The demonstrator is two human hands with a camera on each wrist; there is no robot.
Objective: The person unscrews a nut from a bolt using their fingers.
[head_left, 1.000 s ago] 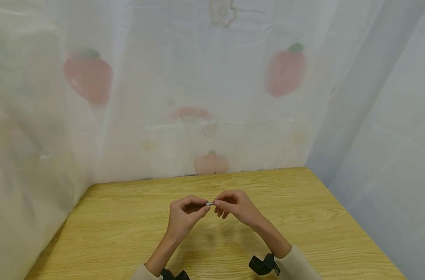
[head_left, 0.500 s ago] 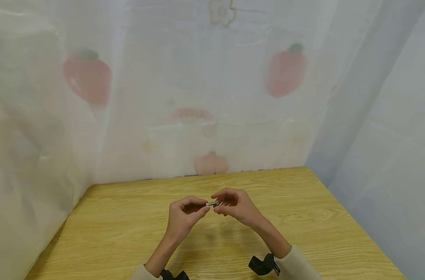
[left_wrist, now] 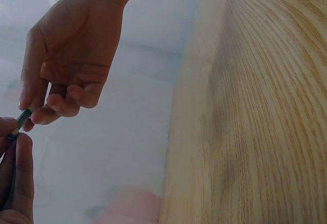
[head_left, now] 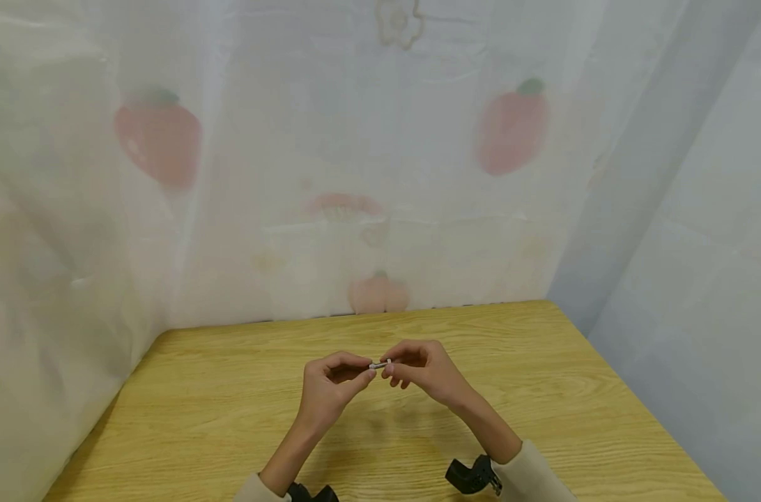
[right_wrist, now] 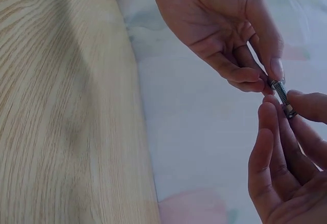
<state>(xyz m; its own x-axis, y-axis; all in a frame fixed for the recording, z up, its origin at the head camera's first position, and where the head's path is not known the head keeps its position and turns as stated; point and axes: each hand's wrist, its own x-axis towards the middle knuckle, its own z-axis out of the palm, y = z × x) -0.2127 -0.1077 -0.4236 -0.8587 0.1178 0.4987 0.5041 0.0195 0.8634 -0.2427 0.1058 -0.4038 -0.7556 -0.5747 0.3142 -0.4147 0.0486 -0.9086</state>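
Note:
A small silver metal bolt (head_left: 379, 364) with a threaded shaft spans the gap between the two hands above the table. At its left end, the left hand (head_left: 327, 390) pinches it between thumb and fingertips. The right hand (head_left: 432, 375) has its thumb and index fingertip around the wider right end. In the right wrist view, the thread of the bolt (right_wrist: 281, 93) shows between both sets of fingertips, with a ring-like end at the right hand (right_wrist: 286, 183). The left wrist view catches the bolt (left_wrist: 21, 119) near the left edge; fingers partly hide both ends.
Below the hands lies a wood-grain table (head_left: 230, 404). Pale sheeting with printed strawberries (head_left: 380, 160) hangs behind it and along both sides. Black wrist mounts (head_left: 472, 475) sit at the cuffs of light sleeves (head_left: 531, 474).
The right fingers opened off the bolt's right end half a second ago, baring more of it, then closed in on it again. The left hand has kept its place and its pinch.

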